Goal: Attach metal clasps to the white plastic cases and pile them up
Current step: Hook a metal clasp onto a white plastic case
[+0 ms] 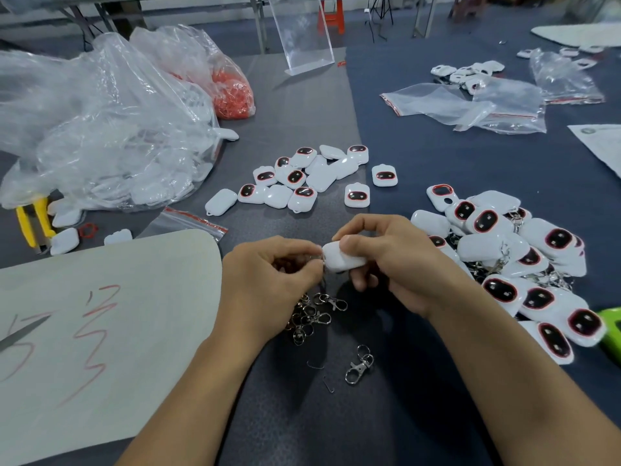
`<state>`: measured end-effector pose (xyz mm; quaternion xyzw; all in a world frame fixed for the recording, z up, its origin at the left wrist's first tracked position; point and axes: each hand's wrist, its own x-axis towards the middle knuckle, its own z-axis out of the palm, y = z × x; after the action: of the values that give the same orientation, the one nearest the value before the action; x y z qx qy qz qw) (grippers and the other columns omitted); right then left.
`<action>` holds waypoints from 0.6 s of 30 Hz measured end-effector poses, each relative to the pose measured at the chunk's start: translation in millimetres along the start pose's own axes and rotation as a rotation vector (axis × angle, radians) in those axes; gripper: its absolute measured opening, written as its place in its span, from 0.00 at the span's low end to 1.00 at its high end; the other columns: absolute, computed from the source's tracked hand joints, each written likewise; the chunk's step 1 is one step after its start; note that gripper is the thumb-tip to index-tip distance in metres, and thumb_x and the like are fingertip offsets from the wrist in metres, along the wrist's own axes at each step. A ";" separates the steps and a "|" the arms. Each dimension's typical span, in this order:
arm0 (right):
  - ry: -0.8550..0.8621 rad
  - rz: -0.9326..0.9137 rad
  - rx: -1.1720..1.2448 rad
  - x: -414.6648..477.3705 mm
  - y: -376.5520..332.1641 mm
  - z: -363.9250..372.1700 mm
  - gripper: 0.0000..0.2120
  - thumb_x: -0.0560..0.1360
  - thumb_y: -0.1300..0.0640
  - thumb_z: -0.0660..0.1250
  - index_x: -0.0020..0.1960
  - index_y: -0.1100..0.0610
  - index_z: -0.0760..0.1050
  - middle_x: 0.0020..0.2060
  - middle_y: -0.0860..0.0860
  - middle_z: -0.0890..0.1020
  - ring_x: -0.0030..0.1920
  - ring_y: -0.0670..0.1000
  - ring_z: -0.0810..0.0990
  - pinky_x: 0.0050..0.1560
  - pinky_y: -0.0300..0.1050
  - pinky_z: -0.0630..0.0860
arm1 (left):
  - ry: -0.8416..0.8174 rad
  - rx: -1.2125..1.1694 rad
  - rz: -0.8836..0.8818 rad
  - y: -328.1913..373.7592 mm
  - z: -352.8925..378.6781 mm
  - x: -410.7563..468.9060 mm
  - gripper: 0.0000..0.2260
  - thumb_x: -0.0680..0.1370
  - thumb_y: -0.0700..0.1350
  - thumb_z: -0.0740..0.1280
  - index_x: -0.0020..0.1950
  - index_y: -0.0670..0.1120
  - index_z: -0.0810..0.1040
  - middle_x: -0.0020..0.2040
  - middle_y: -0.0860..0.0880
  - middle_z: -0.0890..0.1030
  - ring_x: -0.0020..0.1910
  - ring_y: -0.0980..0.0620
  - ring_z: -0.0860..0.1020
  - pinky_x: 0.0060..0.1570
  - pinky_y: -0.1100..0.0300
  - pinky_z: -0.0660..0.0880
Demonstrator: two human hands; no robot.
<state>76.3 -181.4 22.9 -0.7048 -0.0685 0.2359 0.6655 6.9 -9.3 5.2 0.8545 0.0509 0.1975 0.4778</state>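
My right hand (pixel 396 260) grips a white plastic case (pixel 339 258) above the dark table. My left hand (pixel 272 280) pinches a metal clasp (pixel 314 258) against the case's left end; the clasp is mostly hidden by my fingers. Under my hands lies a cluster of loose metal clasps (pixel 312 317), and a single clasp (pixel 359 364) lies nearer to me. Several white cases without clasps (pixel 302 178) are scattered ahead. On the right is a pile of cases with clasps (pixel 524 264).
A large clear bag of white cases (pixel 111 136) and a bag of orange parts (pixel 232 92) sit at the left. A white sheet with red writing (pixel 100 324), yellow cutters (pixel 33 220), flat zip bags (pixel 470 105), a clear stand (pixel 302 35) and a green object (pixel 611 331) lie around.
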 end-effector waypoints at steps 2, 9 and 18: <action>-0.024 0.050 0.125 -0.4 -3.2 -2.0 0.07 0.79 0.67 0.65 0.45 0.61 0.79 0.33 0.58 0.83 0.22 0.50 0.72 0.23 0.39 0.68 | -0.027 -0.172 -0.071 1.8 -0.5 3.1 0.09 0.70 0.41 0.79 0.42 0.56 0.88 0.38 0.57 0.86 0.37 0.60 0.83 0.39 0.69 0.76; -0.082 0.075 0.300 -5.3 -7.9 5.1 0.10 0.80 0.67 0.62 0.43 0.61 0.79 0.33 0.62 0.81 0.22 0.50 0.70 0.25 0.39 0.66 | -0.084 -0.447 -0.162 7.7 -1.2 4.6 0.05 0.64 0.50 0.77 0.39 0.52 0.88 0.31 0.51 0.84 0.29 0.60 0.75 0.32 0.68 0.72; 0.092 -0.048 0.206 -6.9 -4.3 19.6 0.10 0.79 0.68 0.64 0.41 0.60 0.77 0.30 0.58 0.82 0.20 0.50 0.71 0.22 0.36 0.67 | -0.049 0.150 0.181 3.3 -12.1 3.1 0.02 0.71 0.50 0.75 0.41 0.54 0.84 0.31 0.55 0.76 0.31 0.58 0.74 0.33 0.65 0.66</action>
<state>62.9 -166.0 28.8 -0.6409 -0.0302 0.1930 0.7424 4.8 -0.6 14.5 0.8934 -0.0236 0.2146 0.3940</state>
